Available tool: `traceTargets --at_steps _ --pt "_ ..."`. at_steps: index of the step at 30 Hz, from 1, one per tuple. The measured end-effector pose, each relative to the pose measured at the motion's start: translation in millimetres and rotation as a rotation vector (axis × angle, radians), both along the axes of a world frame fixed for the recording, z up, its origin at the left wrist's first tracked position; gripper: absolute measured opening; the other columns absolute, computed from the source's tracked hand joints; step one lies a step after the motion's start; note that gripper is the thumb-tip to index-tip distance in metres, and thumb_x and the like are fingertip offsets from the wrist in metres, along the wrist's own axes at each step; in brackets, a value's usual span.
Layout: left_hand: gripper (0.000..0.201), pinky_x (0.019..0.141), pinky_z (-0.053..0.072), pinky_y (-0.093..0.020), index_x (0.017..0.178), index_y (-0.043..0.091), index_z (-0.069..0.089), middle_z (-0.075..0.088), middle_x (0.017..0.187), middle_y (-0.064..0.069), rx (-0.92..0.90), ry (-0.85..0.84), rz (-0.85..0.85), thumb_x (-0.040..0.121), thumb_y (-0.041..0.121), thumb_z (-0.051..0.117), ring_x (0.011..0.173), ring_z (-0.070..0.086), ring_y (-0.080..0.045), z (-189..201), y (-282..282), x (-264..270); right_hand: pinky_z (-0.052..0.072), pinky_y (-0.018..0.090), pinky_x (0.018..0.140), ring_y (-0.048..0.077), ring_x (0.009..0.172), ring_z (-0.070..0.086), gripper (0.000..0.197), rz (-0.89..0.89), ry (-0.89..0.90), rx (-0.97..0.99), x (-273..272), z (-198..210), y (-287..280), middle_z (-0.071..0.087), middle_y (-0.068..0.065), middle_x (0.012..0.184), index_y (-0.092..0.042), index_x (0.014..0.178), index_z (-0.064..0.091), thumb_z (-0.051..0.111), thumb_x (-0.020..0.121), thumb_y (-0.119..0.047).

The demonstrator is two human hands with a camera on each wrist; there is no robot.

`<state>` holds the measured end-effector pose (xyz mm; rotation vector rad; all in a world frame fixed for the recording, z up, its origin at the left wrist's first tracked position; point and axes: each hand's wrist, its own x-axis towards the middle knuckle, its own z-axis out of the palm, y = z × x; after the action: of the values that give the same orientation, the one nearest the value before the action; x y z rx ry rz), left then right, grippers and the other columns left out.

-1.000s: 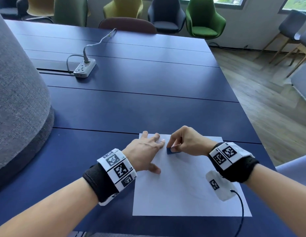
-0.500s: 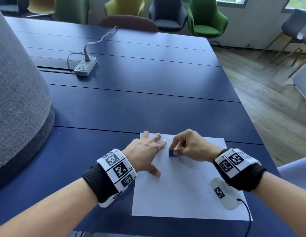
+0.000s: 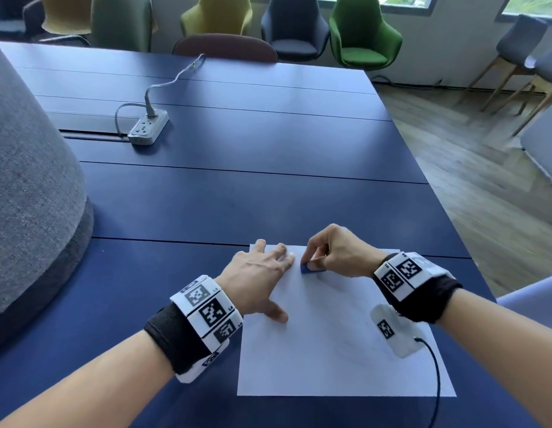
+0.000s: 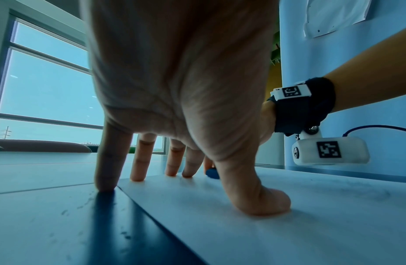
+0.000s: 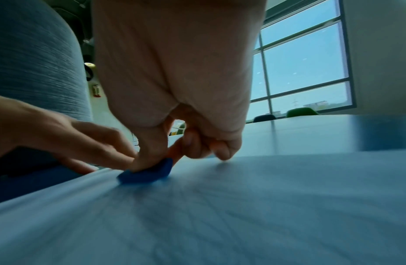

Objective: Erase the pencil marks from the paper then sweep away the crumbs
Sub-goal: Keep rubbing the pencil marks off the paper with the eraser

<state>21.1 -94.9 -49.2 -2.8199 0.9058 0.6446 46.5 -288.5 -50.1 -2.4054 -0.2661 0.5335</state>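
your right hand (image 3: pixel 336 251) pinches a small blue eraser (image 3: pixel 308 268) between thumb and curled fingers, its underside pressed on the far-left part of the white paper (image 3: pixel 336 359). your left hand (image 3: pixel 256 273) lies spread and flat just left of the eraser, fingers straight; the thumb and most fingertips bear on the sheet near its far-left corner, while the outermost fingertip (image 4: pixel 105 186) sits on the blue table (image 3: pixel 237 196) just off the paper's edge. faint pencil marks (image 3: pixel 351 350) show toward the near right of the sheet, well apart from the eraser; no crumbs can be made out at this size.

risks, as judged from this pose: the near and right parts of the sheet have nothing holding them down, so a stroke pulled toward you could buckle or crease the paper, and a stroke toward the left could run the eraser into your own fingertips. the camera pod (image 3: pixel 392 332) under your right wrist, with its cable (image 3: pixel 435 375), hangs over the marked area, and may drag across it and smear graphite. the right wrist view is streaked with blur, which suggests fast rubbing; too much force could tear the sheet.
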Motion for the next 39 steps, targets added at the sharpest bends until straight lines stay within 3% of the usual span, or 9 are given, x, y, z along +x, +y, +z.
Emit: traceTargets --at_steps 3,7,12,16,21,26,31,35,39 --pt "0.101 0.071 0.033 -0.032 0.150 0.026 0.022 0.027 0.148 0.007 0.002 -0.006 0.000 0.071 0.066 0.072 0.122 0.030 -0.022 -1 1 0 0.041 0.010 0.052 0.004 0.052 0.052 0.008 -0.119 -0.055 0.066 -5 -4 -2 0.063 -0.002 0.066 -0.018 0.081 0.076 0.073 0.081 -0.010" --pt "0.102 0.071 0.034 -0.034 0.150 0.029 0.020 0.027 0.146 0.006 0.010 0.003 -0.008 0.071 0.065 0.073 0.121 0.030 -0.024 -1 -1 0 0.043 0.014 0.053 0.001 0.051 0.051 0.012 -0.010 0.066 0.025 -23 -4 -1 0.061 -0.008 0.061 -0.021 0.080 0.075 0.072 0.081 -0.010" --pt "0.104 0.072 0.034 -0.034 0.152 0.032 0.015 0.026 0.146 0.004 0.031 -0.003 -0.018 0.071 0.066 0.072 0.122 0.029 -0.026 -1 -3 2 0.041 0.011 0.048 0.001 0.049 0.053 0.010 -0.219 -0.053 0.080 -17 -5 -10 0.065 -0.003 0.063 -0.019 0.078 0.074 0.071 0.081 -0.010" --pt "0.105 0.073 0.035 -0.034 0.152 0.031 0.015 0.024 0.146 0.004 0.036 0.005 -0.014 0.072 0.064 0.073 0.122 0.028 -0.026 -1 -5 1 0.040 0.008 0.049 -0.003 0.047 0.053 0.013 -0.070 0.064 0.027 -32 -3 -3 0.062 -0.010 0.059 -0.019 0.080 0.076 0.071 0.080 -0.008" --pt "0.106 0.073 0.035 -0.034 0.153 0.031 0.013 0.024 0.146 0.004 0.033 0.004 -0.014 0.072 0.065 0.072 0.122 0.028 -0.027 -2 -5 2 0.039 0.009 0.047 0.000 0.049 0.054 0.008 -0.268 -0.079 0.063 -21 -4 -8 0.066 -0.002 0.064 -0.016 0.080 0.075 0.071 0.081 -0.009" --pt "0.106 0.073 0.035 -0.034 0.153 0.030 0.014 0.023 0.146 0.004 0.036 0.005 -0.014 0.072 0.064 0.073 0.121 0.028 -0.026 -3 -5 2 0.037 0.007 0.046 -0.002 0.047 0.053 0.010 -0.137 0.061 0.030 -38 -3 -1 0.063 -0.005 0.061 -0.017 0.080 0.075 0.070 0.081 -0.008" --pt "0.106 0.071 0.035 -0.033 0.153 0.031 0.015 0.025 0.145 0.005 0.024 -0.006 -0.016 0.071 0.066 0.072 0.120 0.029 -0.025 -3 -4 2 0.038 0.009 0.044 -0.003 0.042 0.051 0.013 -0.305 -0.062 0.083 -25 -6 -6 0.066 0.000 0.063 -0.020 0.074 0.073 0.071 0.080 -0.008" --pt "0.106 0.072 0.032 -0.033 0.152 0.031 0.015 0.025 0.145 0.005 0.030 -0.014 -0.017 0.070 0.067 0.072 0.121 0.029 -0.025 -3 -4 2 0.038 0.009 0.045 -0.003 0.043 0.052 0.008 -0.193 0.028 0.057 -38 -8 2 0.064 -0.006 0.060 -0.014 0.080 0.075 0.070 0.081 -0.008" --pt "0.105 0.072 0.033 -0.033 0.151 0.032 0.016 0.027 0.142 0.005 0.023 -0.026 -0.025 0.070 0.067 0.072 0.119 0.030 -0.024 -3 -3 3 0.040 0.009 0.049 0.000 0.051 0.056 0.005 -0.300 -0.072 0.083 -22 -7 4 0.067 -0.002 0.065 -0.014 0.081 0.075 0.072 0.080 -0.011"
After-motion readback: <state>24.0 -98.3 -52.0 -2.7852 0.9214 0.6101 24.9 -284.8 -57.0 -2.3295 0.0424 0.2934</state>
